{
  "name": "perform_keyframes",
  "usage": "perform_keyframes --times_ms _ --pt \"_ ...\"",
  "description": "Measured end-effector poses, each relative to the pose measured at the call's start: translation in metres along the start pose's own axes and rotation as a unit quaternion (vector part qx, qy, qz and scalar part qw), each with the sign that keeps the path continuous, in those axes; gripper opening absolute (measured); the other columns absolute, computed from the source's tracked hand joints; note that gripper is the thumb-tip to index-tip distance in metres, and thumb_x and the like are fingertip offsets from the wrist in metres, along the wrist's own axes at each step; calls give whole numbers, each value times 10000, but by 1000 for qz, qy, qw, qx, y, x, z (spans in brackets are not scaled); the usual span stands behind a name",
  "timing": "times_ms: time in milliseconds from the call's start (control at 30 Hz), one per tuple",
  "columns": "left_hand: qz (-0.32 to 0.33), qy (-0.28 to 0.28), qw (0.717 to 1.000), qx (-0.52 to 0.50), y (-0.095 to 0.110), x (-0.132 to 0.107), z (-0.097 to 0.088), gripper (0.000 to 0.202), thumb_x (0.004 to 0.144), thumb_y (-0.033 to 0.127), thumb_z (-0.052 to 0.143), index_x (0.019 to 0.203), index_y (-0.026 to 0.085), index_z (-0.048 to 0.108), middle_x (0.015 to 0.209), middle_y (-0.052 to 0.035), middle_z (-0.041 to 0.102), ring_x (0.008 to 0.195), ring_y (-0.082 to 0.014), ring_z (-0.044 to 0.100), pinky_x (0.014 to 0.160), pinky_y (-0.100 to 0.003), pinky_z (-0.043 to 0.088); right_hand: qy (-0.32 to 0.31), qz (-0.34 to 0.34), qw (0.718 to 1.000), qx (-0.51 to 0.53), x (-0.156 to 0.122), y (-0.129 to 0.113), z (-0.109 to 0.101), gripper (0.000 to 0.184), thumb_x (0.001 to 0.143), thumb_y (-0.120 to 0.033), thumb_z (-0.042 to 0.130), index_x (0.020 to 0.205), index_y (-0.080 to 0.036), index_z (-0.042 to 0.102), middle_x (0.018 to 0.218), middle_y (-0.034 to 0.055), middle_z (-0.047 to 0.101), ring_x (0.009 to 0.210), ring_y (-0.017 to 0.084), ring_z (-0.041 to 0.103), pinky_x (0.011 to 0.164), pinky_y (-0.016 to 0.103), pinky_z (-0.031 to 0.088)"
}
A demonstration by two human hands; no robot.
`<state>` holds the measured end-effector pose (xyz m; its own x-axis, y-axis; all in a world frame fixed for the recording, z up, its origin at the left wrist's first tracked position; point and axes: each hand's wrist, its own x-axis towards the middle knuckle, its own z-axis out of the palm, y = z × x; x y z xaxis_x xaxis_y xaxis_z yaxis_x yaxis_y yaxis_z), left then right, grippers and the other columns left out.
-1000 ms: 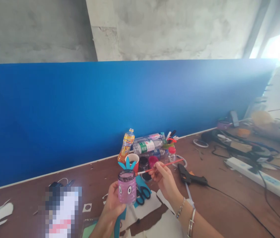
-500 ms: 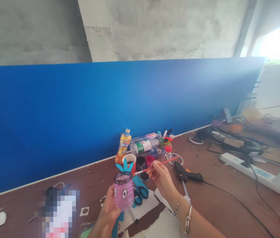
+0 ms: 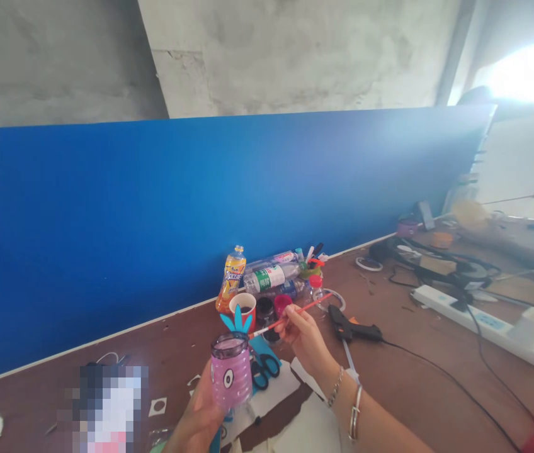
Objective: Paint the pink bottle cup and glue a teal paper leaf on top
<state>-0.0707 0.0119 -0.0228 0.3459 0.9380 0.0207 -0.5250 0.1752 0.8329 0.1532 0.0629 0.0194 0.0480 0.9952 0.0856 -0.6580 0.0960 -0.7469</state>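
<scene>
My left hand (image 3: 199, 415) is wrapped round a cut plastic bottle cup painted purple (image 3: 231, 371), with a stuck-on eye and blue foam ears at its back. It holds the cup upright above the brown table (image 3: 437, 390). My right hand (image 3: 302, 336) pinches a thin red paintbrush (image 3: 290, 318), whose tip points left towards the cup's rim. Just beyond the cup stand a red paper cup (image 3: 243, 306) and small pots of paint (image 3: 271, 308).
Bottles (image 3: 257, 277) lie by the blue board (image 3: 201, 201). Scissors (image 3: 262, 368), white paper pieces (image 3: 271, 396), a black glue gun (image 3: 352, 327) with its cord, and a white power strip (image 3: 484, 324) with cables lie on the table. A pixelated patch (image 3: 104, 409) is at the lower left.
The view has swung rightward, so everything sits further left. My left hand has turned the purple cup a little, so that one eye shows instead of two. The right hand keeps the brush.
</scene>
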Motion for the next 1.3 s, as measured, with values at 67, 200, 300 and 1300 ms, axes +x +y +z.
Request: perform_keyframes --times_ms 67,200,300,1300 --pt "-3 4 1000 -1 -1 0 -2 802 481 452 815 1223 270 567 1230 -103 620 1212 -370 490 1031 -511 334 3 1 1000 -1 -1 0 0 332 685 -440 758 690 -167 570 548 25 669 461 92 547 450 171 367" --pt "25 -10 1000 -9 -5 4 -7 749 471 438 827 1171 288 609 1191 -83 646 1170 -353 529 1019 -494 352 7 -2 1000 -8 -2 0 1 337 688 -448 753 685 -171 561 551 28 672 463 95 546 446 173 354" --pt "42 -19 999 -13 -9 9 -10 736 474 413 830 1167 296 613 1200 -75 643 1161 -334 540 1007 -466 371 14 -14 1000 -19 -3 0 1 330 701 -448 743 684 -176 556 558 30 675 465 101 544 443 180 344" --pt "223 362 802 420 -12 21 18 586 669 378 613 1185 200 400 1077 -105 540 964 -290 608 868 -494 452 39 -95 988 -117 -12 4 -2 253 738 -451 712 779 -215 629 671 35 694 579 146 577 491 227 404"
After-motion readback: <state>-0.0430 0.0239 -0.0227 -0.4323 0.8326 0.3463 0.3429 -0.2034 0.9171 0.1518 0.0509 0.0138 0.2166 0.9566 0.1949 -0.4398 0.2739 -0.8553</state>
